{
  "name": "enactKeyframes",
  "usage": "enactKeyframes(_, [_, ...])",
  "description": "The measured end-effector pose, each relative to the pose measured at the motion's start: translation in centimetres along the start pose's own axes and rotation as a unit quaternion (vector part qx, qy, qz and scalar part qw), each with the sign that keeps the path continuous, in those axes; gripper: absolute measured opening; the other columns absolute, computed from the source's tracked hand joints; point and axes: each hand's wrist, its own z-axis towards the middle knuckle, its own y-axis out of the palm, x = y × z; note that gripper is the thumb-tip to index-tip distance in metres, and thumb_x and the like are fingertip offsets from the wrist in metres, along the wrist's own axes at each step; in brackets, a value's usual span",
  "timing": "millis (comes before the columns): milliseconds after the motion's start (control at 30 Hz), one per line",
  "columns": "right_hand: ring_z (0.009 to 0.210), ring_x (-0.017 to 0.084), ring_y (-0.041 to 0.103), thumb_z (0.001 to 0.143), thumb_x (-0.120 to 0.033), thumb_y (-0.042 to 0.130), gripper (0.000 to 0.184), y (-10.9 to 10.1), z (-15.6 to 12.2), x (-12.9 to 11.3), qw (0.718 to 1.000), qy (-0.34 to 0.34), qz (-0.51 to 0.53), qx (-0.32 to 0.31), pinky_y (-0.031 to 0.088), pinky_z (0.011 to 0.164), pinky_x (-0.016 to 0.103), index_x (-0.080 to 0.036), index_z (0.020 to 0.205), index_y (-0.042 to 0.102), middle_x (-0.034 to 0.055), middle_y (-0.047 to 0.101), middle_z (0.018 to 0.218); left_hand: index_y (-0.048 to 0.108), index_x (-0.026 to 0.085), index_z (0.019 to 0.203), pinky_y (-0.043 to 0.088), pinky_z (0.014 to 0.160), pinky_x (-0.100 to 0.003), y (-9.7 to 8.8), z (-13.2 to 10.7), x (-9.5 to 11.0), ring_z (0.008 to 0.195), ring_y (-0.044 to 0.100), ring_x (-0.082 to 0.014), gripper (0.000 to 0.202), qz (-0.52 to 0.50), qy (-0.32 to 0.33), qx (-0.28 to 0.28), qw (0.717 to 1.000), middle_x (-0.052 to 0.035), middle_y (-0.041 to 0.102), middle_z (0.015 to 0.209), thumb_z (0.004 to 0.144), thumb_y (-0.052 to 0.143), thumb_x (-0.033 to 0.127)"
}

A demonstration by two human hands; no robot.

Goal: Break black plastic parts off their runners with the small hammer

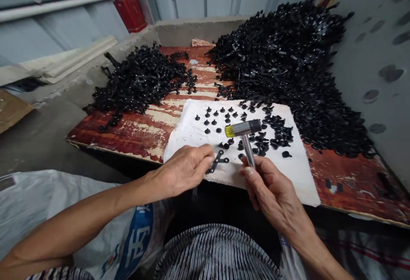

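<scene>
My right hand is wrapped round the metal handle of a small mallet. The mallet has one yellow face and one black face, and its head is raised over the white sheet. At the sheet's front edge, my left hand is closed in a pinch on thin black plastic strips with ringed ends. Another strip's end hangs below that hand. Several small black round-based pegs stand on the sheet's left part, and more lie loosely clustered on its right.
A heap of black strips lies on the left of the worn red-brown board. A larger heap of black parts covers the right and back. A red box is by the wall, and a white sack sits below left.
</scene>
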Motion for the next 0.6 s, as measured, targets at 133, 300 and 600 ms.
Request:
enactKeyframes(133, [0.039,0.009,0.041,0.090,-0.051,0.057,0.034,-1.4,-0.3,0.2,0.999,0.035,-0.001,0.042,0.032,0.034,0.021,-0.019,0.104,0.059,-0.0048,0.050,0.058,0.053,0.018,0.077,0.037,0.057,-0.020,-0.7,2.1,-0.7,0.060,0.044,-0.0086,0.022,-0.090,0.049,-0.001,0.995,0.0027,0.052,0.070,0.093,0.040,0.026])
enactKeyframes(300, [0.040,0.009,0.043,0.086,-0.057,0.061,0.043,-1.8,-0.4,0.8,0.994,0.069,0.049,0.071,0.035,0.032,0.022,-0.019,0.107,0.059,-0.0026,0.055,0.067,0.055,0.018,0.083,0.043,0.052,-0.019,-0.3,4.2,-1.0,0.057,0.047,-0.0076,0.018,-0.196,0.047,-0.015,0.979,0.0041,0.043,0.070,0.091,0.043,0.027])
enactKeyframes(600, [0.076,0.022,0.069,0.095,-0.044,0.048,0.043,-2.5,-1.0,1.2,0.986,-0.031,-0.159,0.043,0.060,0.068,0.034,-0.015,0.125,0.059,0.0109,0.072,0.088,0.051,0.017,0.080,0.038,0.048,-0.017,-1.5,3.9,-2.1,0.049,0.047,-0.0054,0.020,-0.165,0.004,0.008,0.986,0.0070,0.037,0.063,0.093,0.042,0.031])
